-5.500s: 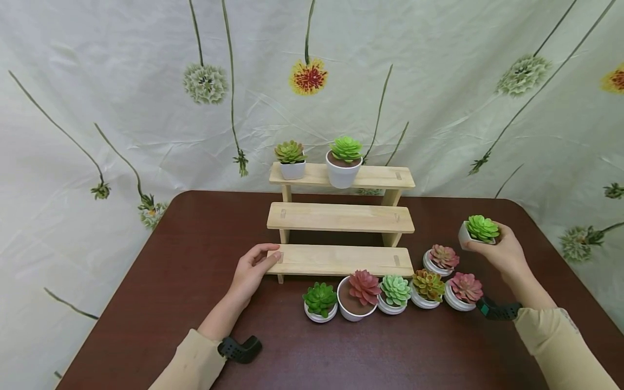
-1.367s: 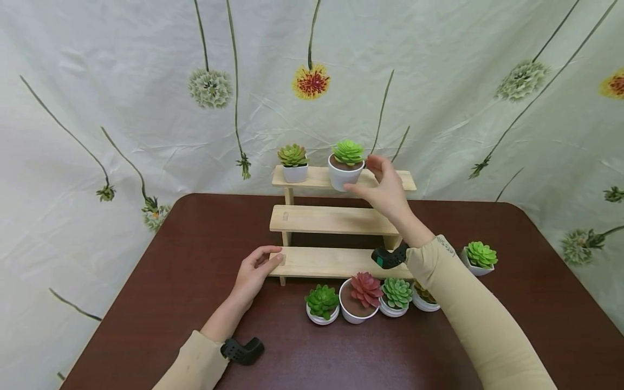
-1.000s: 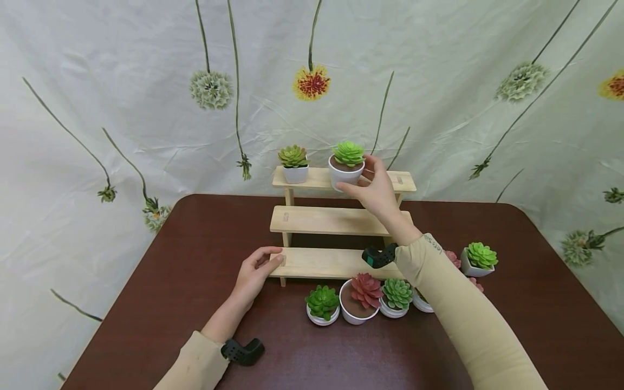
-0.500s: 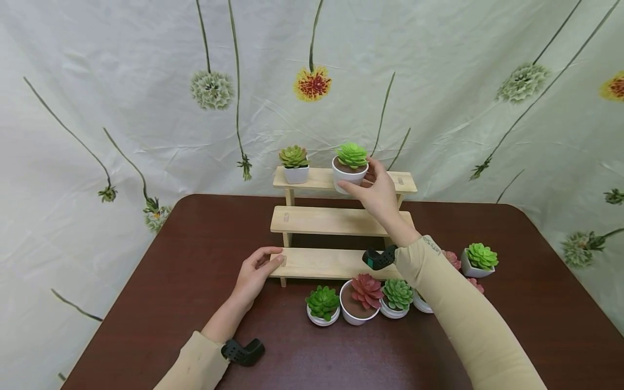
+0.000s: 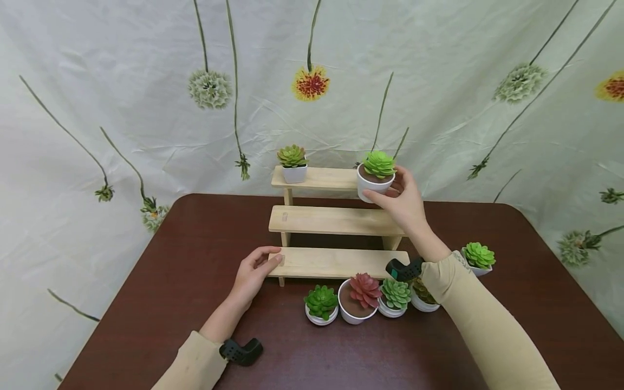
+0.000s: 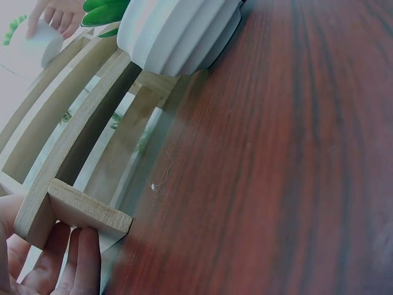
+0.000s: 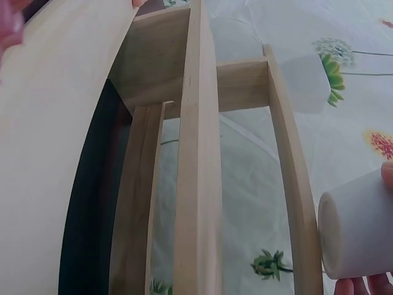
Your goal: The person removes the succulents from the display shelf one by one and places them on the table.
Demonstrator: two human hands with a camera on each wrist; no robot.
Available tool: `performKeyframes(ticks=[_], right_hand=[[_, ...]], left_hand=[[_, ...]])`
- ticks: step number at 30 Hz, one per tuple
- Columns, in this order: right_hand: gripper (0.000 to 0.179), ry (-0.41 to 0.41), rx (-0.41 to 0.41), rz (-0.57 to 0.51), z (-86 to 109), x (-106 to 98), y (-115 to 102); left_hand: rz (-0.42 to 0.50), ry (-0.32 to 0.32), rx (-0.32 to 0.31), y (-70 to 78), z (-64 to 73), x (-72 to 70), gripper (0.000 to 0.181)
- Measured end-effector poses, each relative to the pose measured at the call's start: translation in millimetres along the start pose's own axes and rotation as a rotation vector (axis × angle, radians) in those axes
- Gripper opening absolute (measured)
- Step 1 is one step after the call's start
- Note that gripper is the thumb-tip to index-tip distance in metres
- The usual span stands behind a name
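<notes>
My right hand (image 5: pixel 405 206) holds a white round pot (image 5: pixel 370 190) with a bright green succulent, thumb in front and fingers round its far side. It is at the right part of the top shelf of a three-tier wooden plant stand (image 5: pixel 336 221). In the right wrist view, the pot (image 7: pixel 362 227) is tilted, its base showing beside the top board. My left hand (image 5: pixel 252 275) grips the left end of the bottom shelf (image 5: pixel 336 264), thumb above; in the left wrist view its fingers (image 6: pixel 85 261) curl under the board. A square-potted succulent (image 5: pixel 294 173) stands at the top shelf's left.
Before the stand sit a dark green succulent (image 5: pixel 322 303), a red one in a wide pot (image 5: pixel 358 311), a pale green one (image 5: pixel 396 295) and a brownish one (image 5: pixel 423 295). A square-potted green succulent (image 5: pixel 479 255) stands farther right, beyond my right sleeve (image 5: pixel 480 314).
The square-potted green succulent my right hand held is now down on the table at right. My right hand has taken the round pot and moved it rightward along the top shelf. Left hand unchanged.
</notes>
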State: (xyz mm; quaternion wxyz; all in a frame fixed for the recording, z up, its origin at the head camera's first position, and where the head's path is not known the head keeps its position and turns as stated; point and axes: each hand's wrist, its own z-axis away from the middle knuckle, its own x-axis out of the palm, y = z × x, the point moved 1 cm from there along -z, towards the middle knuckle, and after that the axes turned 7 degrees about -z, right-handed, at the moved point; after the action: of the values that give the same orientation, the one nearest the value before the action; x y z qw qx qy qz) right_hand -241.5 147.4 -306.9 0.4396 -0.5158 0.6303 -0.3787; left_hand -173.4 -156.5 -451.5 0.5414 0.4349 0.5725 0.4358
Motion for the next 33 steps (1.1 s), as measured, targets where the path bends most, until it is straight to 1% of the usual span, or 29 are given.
performKeyframes(ticks=[2,3,6,8,11,14,16,18,19,21,23,25,27,29,32,33], right_hand=[[0.078,0.006,0.007,0.01,3.5,-7,0],[0.078,0.015,0.013,0.015,7.0,-10,-4],[0.078,0.023,0.019,0.026,11.8,-22,-4],[0.078,0.032,0.029,0.04,14.7,-29,-2],[0.079,0.038,0.019,0.071,17.7,-42,5],[0.079,0.062,-0.011,0.088,13.7,-60,32],[0.08,0.079,-0.039,0.108,8.2,-76,59],[0.08,0.107,-0.05,0.098,4.0,-92,84],[0.082,0.112,-0.049,0.112,4.8,-97,87],[0.083,0.131,-0.032,0.141,9.4,-105,86],[0.083,0.138,-0.008,0.12,17.1,-111,77],[0.084,0.139,0.02,0.154,26.6,-114,63],[0.082,0.144,0.034,0.136,31.6,-124,66],[0.08,0.165,0.047,0.149,35.7,-133,72],[0.079,0.193,0.073,0.184,45.7,-140,69],[0.079,0.2,0.086,0.21,50.9,-139,61]], left_hand=[[0.0,0.0,-0.007,0.8,-0.2,-0.5,0.036],[-0.002,0.0,-0.011,1.4,-0.2,-0.7,0.037],[-0.005,0.003,-0.022,2.9,0.2,-0.5,0.037],[-0.005,0.006,-0.024,4.1,0.6,-0.6,0.037],[-0.002,0.006,-0.023,5.3,1.3,-0.5,0.037],[-0.002,0.006,-0.024,4.5,1.1,-0.4,0.037],[-0.002,0.006,-0.023,3.6,0.5,-0.1,0.038],[-0.006,0.006,-0.022,2.5,-0.1,0.0,0.038],[-0.005,0.007,-0.022,2.0,-0.4,-0.1,0.038],[-0.007,0.009,-0.021,1.2,-0.9,-0.3,0.038],[-0.01,0.011,-0.025,0.6,-1.2,-0.3,0.037],[-0.012,0.013,-0.026,0.6,-1.3,0.0,0.036],[-0.014,0.017,-0.028,1.0,-1.4,0.3,0.036],[-0.017,0.022,-0.03,1.3,-1.4,0.7,0.035],[-0.016,0.026,-0.034,1.4,-1.5,1.1,0.035],[-0.016,0.026,-0.034,1.4,-1.5,1.2,0.035]])
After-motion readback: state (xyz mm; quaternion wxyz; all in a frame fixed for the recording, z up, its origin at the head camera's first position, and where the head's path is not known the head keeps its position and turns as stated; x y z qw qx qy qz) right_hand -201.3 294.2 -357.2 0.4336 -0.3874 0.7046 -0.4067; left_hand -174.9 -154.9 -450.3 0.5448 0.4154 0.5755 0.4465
